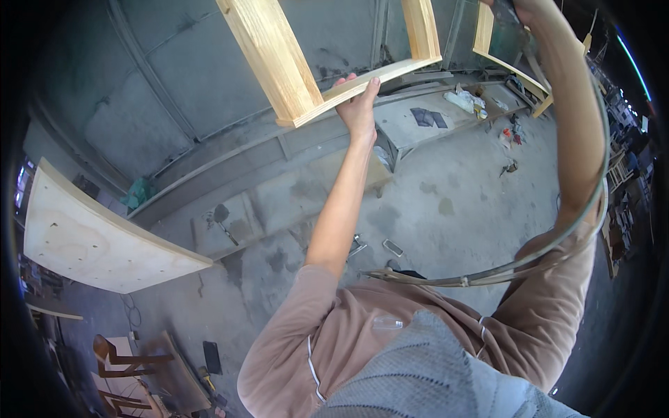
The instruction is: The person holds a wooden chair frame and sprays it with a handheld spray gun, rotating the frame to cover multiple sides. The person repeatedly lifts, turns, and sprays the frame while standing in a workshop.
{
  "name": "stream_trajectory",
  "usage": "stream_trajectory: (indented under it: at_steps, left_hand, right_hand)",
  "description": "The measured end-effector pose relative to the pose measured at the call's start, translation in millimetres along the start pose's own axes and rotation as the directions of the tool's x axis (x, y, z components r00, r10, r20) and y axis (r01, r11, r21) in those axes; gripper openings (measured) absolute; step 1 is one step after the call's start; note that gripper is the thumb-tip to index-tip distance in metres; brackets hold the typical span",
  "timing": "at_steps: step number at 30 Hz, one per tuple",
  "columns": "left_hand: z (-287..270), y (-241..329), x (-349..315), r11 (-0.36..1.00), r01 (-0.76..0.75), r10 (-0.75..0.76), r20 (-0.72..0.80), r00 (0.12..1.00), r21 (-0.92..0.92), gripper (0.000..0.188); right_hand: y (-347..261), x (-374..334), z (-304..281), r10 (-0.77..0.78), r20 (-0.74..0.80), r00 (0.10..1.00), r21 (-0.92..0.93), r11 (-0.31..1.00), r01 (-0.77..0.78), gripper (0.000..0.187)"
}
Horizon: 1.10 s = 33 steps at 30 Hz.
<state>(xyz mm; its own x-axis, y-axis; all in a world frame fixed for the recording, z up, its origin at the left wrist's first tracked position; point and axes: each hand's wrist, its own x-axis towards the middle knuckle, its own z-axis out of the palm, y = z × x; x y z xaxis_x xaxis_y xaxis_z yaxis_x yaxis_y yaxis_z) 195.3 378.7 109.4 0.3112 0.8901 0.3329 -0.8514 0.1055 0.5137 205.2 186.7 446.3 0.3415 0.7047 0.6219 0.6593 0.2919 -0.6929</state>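
Observation:
A pale wooden frame [268,52] with wide uprights and a thin lower rail hangs or is held up at the top of the view. My left hand [359,104] is raised and grips the lower rail, thumb on the near side and fingertips behind it. At the top right, my right hand [533,12] is closed round a dark-handled tool that looks like a spray gun [506,12]; its upper part is cut off by the picture's edge. A hose [516,268] loops beside my right arm and across my waist.
More pale wooden framing [512,70] is beyond my right hand. A low bench [446,115] carries rags and plastic along the grey wall. At left stands a large pale panel [104,237]; brown wooden chair parts [132,359] lie lower left. A phone-like object [392,247] lies on the floor.

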Motion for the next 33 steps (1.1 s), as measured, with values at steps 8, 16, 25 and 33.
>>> stream_trajectory:
  at_steps: [8, 16, 25, 33]
  left_hand:
    - [-2.0, 8.7, -9.8, 0.928, -0.308, 0.306, 0.042, 0.951, 0.212, 0.071]
    - [7.1, 24.4, -40.7, 0.793, -0.448, 0.465, 0.067, 0.883, 0.413, 0.066]
    - [14.6, 23.3, -40.0, 0.905, -0.287, 0.312, -0.033, 0.949, 0.315, 0.068]
    - [5.1, -28.1, -6.6, 0.937, -0.216, 0.216, 0.031, 0.976, 0.274, 0.04]
  right_hand:
    - [105.8, -31.6, -4.6, -0.304, -0.327, 0.895, -0.372, 0.912, 0.174, 0.029]
    - [103.5, -47.9, -10.8, -0.229, 0.376, 0.898, -0.884, 0.202, 0.422, 0.049]
    - [-0.6, -88.5, 0.0, -0.34, 0.229, 0.912, -0.706, 0.587, 0.396, 0.047]
    - [-114.2, -108.1, 35.1, -0.388, 0.65, 0.654, -0.543, 0.364, 0.756, 0.067]
